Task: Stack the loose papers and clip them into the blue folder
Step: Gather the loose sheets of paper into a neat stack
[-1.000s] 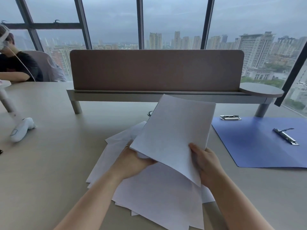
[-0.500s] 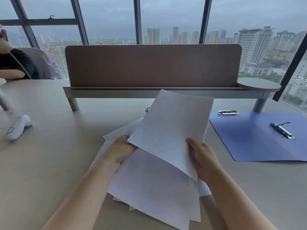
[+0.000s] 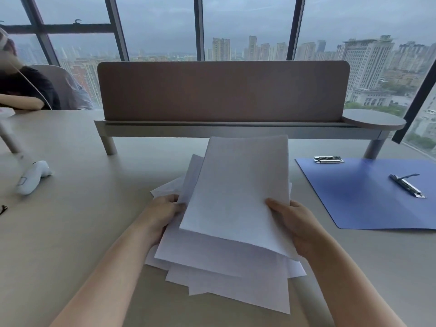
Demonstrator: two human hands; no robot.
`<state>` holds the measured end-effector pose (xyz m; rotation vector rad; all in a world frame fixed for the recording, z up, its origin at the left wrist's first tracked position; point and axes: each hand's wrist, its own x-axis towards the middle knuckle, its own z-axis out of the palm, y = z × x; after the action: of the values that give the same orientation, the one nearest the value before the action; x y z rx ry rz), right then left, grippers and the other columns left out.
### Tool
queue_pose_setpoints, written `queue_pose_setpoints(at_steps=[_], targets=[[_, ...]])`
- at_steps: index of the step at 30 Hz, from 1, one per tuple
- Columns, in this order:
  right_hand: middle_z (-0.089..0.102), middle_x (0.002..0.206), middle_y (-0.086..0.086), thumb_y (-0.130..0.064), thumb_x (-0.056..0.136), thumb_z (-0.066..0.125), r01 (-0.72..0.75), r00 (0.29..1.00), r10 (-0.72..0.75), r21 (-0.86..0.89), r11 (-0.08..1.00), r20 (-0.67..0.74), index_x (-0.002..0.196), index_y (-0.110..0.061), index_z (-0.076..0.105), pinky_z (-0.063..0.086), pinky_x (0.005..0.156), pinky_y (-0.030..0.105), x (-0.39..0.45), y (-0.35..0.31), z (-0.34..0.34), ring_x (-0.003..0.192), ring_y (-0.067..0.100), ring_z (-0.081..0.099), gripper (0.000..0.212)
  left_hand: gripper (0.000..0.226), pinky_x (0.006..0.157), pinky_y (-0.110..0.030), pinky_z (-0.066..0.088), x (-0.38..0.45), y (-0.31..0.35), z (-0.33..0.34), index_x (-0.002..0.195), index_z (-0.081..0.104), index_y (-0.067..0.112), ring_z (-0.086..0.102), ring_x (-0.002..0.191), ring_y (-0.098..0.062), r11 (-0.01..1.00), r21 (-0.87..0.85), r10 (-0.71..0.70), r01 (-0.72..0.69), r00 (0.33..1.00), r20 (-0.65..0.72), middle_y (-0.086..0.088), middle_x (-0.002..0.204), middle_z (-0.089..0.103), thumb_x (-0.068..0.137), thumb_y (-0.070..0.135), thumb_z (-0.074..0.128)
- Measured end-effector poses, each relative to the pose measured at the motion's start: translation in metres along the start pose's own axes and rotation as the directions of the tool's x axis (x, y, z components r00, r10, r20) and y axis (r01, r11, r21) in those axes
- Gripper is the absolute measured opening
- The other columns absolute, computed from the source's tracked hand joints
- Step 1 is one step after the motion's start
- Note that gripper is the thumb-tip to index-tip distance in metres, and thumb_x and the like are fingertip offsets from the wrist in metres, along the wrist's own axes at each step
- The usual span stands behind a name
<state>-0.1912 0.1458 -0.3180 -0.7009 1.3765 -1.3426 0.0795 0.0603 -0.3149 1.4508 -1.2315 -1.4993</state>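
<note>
Here we gather the loose papers above the table.
Our left hand and right hand pinch opposite edges to square them for the blue folder.

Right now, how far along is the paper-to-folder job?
Early. Done: the blue folder lies open on the table, its clip bare. In hand: the left hand and right hand grip the papers at the sides, but the sheets are fanned, with corners sticking out at the bottom. Left: square the stack, move it onto the folder, and clip it.
</note>
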Motion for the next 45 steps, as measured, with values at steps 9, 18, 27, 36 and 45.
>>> queue_pose_setpoints(at_steps=[9,18,27,36,45], targets=[[0.075,0.087,0.013,-0.01,0.095,0.062,0.018,1.0,-0.017,-0.186,0.982,0.01,0.096,-0.007,0.069,0.061,0.069,0.04,0.0,0.014,0.021,0.069,0.027,0.07,0.008,0.031,0.074,-0.038,0.059,0.002,-0.004,0.008,0.111,0.072,0.002,0.073,0.087,-0.03,0.955,-0.297,0.036,-0.016,0.997,0.062,-0.017,0.105,0.074,0.1,0.022,0.051],[0.078,0.092,0.006,-0.021,0.091,0.07,0.06,0.997,-0.042,-0.361,0.931,0.058,0.098,-0.012,0.071,0.062,0.079,0.04,-0.002,0.016,0.025,0.082,0.024,0.075,0.011,0.024,0.077,-0.038,0.059,-0.003,-0.006,0.01,0.114,0.065,0.013,0.074,0.088,-0.023,0.976,0.169,0.113,-0.14,0.981,0.159,-0.006,0.103,0.075,0.091,0.006,0.062],[0.065,0.122,0.005,-0.04,0.093,0.063,0.135,0.903,-0.379,-0.706,0.695,-0.201,0.123,-0.016,0.066,0.045,0.092,0.034,0.009,0.012,0.009,0.118,0.022,0.058,0.039,0.033,0.071,-0.014,0.054,0.006,-0.01,-0.011,0.134,0.046,-0.001,0.072,0.089,-0.007,0.935,-0.338,0.14,-0.109,0.988,0.07,-0.018,0.11,0.067,0.102,0.003,0.041],[0.058,0.119,0.009,-0.025,0.087,0.076,0.038,0.952,-0.028,0.03,0.999,-0.306,0.141,-0.01,0.053,0.052,0.09,0.042,0.014,0.001,0.008,0.104,0.026,0.062,0.06,0.018,0.053,-0.022,0.059,0.017,-0.016,-0.01,0.099,0.062,0.005,0.074,0.065,-0.015,0.617,-0.787,0.051,0.024,0.996,0.07,-0.006,0.08,0.076,0.096,-0.003,0.047],[0.06,0.117,0.022,-0.004,0.081,0.079,-0.033,0.991,0.054,0.163,0.986,-0.125,0.146,0.004,0.039,0.057,0.087,0.043,0.004,0.005,0.021,0.104,0.035,0.063,0.077,0.03,0.053,-0.019,0.057,0.024,-0.023,-0.006,0.088,0.071,0.01,0.073,0.061,-0.012,0.773,-0.632,0.1,-0.046,0.994,0.049,-0.002,0.075,0.076,0.099,0.002,0.045]])
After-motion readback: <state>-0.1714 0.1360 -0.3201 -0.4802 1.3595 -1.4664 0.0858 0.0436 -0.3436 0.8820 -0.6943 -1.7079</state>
